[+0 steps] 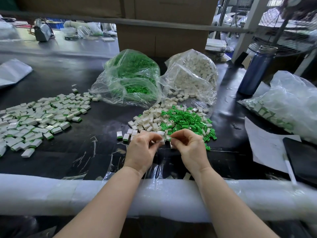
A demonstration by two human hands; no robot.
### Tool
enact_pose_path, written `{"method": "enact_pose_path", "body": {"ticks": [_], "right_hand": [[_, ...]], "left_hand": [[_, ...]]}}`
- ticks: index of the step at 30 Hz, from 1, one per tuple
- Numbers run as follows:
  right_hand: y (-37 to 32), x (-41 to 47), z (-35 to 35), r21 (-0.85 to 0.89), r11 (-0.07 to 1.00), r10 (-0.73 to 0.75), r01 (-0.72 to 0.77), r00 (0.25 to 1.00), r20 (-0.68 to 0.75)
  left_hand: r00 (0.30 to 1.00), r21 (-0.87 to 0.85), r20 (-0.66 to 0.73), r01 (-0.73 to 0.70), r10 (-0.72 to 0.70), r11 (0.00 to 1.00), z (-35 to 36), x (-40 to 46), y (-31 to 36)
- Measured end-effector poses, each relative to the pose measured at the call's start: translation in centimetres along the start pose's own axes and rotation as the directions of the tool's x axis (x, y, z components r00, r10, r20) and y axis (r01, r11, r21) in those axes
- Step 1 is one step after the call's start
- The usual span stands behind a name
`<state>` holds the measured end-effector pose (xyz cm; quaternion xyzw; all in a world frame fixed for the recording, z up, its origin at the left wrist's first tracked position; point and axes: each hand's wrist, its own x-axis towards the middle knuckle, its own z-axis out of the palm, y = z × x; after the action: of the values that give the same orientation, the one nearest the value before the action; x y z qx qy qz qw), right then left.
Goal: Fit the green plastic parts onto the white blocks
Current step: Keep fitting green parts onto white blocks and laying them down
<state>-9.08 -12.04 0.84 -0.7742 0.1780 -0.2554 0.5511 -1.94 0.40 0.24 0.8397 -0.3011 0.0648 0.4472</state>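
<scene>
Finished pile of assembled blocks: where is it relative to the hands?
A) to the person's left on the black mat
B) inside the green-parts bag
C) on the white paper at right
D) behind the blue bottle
A: the finished pile of white blocks with green edges spreads over the black mat, left of the left hand.

No legible text, brand, number or sign was before you. The clear bag of white blocks [192, 73] carried a small printed label [212, 77] (its marks too small and blurred to read).

Loose green parts [187, 119] among white blocks [149, 121]
</scene>
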Motion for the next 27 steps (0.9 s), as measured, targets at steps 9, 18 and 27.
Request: {"method": "enact_pose_path", "body": {"ticks": [9, 18, 27], "right_hand": [[-0.28, -0.03, -0.15, 0.148, 0.988, 0.034, -0.045, 0.997, 0.073], [-0.10, -0.05, -0.02, 0.089, 0.996, 0.013, -0.024, 0.992, 0.122], [0.02, -0.01, -0.14, 0.080, 0.996, 0.014, -0.026, 0.989, 0.150]], "left_hand": [[0.981, -0.237, 0.187, 0.099, -0.054, 0.967, -0.13, -0.12, 0.15], [0.969, -0.307, 0.228, 0.167, -0.097, 0.937, -0.45, -0.16, 0.38], [0.969, -0.370, 0.220, 0.187, -0.110, 0.910, -0.40, -0.08, 0.57]]}}
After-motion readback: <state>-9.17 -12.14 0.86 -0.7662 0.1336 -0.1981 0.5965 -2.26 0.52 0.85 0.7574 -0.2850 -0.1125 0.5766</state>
